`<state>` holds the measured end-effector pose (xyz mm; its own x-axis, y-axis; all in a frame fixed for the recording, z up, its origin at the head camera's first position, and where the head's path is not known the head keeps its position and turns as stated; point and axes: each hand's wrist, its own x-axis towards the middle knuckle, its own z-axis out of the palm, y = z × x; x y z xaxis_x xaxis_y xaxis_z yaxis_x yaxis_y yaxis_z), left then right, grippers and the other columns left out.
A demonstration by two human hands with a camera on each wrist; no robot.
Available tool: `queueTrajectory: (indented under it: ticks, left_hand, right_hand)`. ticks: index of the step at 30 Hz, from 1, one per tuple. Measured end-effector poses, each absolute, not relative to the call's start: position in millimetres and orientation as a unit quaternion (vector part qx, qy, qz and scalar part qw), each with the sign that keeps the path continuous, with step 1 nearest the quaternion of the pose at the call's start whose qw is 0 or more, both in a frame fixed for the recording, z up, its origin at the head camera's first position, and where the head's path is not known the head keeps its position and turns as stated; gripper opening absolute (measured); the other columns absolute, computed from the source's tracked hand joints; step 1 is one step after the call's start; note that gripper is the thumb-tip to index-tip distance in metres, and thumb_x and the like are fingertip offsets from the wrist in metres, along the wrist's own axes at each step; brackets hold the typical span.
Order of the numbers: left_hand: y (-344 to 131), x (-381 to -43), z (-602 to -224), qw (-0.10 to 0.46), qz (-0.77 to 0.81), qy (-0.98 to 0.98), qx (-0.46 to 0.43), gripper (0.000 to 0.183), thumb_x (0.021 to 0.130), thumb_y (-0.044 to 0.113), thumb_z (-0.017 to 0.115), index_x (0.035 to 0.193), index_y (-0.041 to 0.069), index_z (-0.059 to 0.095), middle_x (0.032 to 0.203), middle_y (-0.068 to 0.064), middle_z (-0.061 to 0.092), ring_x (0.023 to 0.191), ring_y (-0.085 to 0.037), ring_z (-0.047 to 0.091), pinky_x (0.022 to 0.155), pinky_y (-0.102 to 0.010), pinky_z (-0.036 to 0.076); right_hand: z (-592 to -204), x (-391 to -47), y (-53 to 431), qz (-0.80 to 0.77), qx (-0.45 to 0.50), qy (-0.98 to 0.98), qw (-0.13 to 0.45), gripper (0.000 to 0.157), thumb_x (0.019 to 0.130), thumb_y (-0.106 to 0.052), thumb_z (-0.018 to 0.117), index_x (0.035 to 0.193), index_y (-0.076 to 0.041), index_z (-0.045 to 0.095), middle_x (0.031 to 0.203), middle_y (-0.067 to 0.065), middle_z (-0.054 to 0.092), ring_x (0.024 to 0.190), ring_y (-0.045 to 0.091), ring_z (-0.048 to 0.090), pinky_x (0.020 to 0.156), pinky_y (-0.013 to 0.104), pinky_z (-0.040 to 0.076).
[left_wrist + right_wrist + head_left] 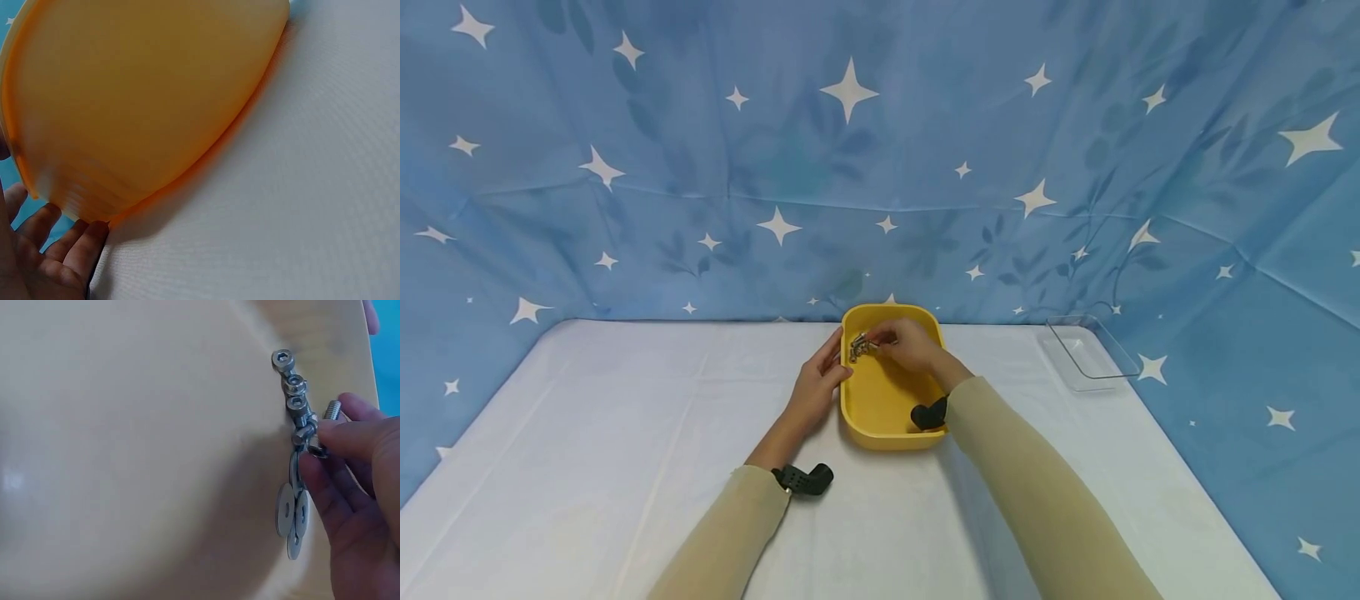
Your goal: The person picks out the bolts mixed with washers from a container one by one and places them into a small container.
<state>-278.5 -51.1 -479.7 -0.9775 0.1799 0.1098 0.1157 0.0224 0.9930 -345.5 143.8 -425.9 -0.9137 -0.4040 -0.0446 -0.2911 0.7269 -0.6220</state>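
Observation:
A yellow bin stands on the white-covered table. My left hand holds its left wall, thumb at the rim and fingers against the outside; in the left wrist view those fingers touch the bin's outer wall. My right hand reaches inside, at the bin's far left part. Seen from the right wrist, its thumb and fingers pinch a threaded bolt, partly hidden by the thumb. Beside the fingertips, several socket-head bolts and flat washers lie in a line along the bin's wall.
A clear rectangular tray stands near the table's back right edge. Behind the table hangs a blue curtain with white stars, also along the right side. White cloth covers the table.

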Motion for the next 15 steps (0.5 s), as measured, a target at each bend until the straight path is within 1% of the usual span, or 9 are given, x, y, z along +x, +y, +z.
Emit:
queueTrajectory:
  ticks: [4,8,15]
  left_hand:
    - [-52.0,-279.4,-481.4,0.021,0.687,0.719,0.102,0.072,0.094,0.009,0.054,0.161,0.025,0.03,0.165,-0.002,0.036,0.15,-0.023,0.04,0.12,-0.04,0.038]
    - [-51.8,-278.7,-482.2,0.02,0.689,0.717,0.103,0.072,0.094,0.009,0.053,0.161,0.025,0.03,0.165,-0.002,0.036,0.149,-0.022,0.04,0.119,-0.04,0.04]
    - [-50.5,-278.9,-481.7,0.018,0.688,0.718,0.104,0.072,0.094,0.008,0.054,0.161,0.025,0.03,0.164,-0.003,0.037,0.149,-0.023,0.041,0.119,-0.04,0.04]
  right_hand:
    - [-425.5,-344.4,143.9,-0.31,-0.197,0.924,0.11,0.026,0.097,-0.001,0.06,0.119,-0.005,0.073,0.12,0.01,0.072,0.106,0.022,0.064,0.107,0.037,0.054]
    - [-425.4,-341.4,143.5,-0.303,-0.207,0.921,0.129,0.026,0.099,-0.001,0.058,0.121,-0.001,0.071,0.121,0.013,0.071,0.105,0.022,0.062,0.105,0.037,0.054]
    - [-424.4,-338.8,144.4,-0.325,-0.198,0.917,0.118,0.025,0.099,-0.004,0.058,0.12,-0.003,0.072,0.121,0.012,0.07,0.107,0.023,0.062,0.107,0.038,0.053]
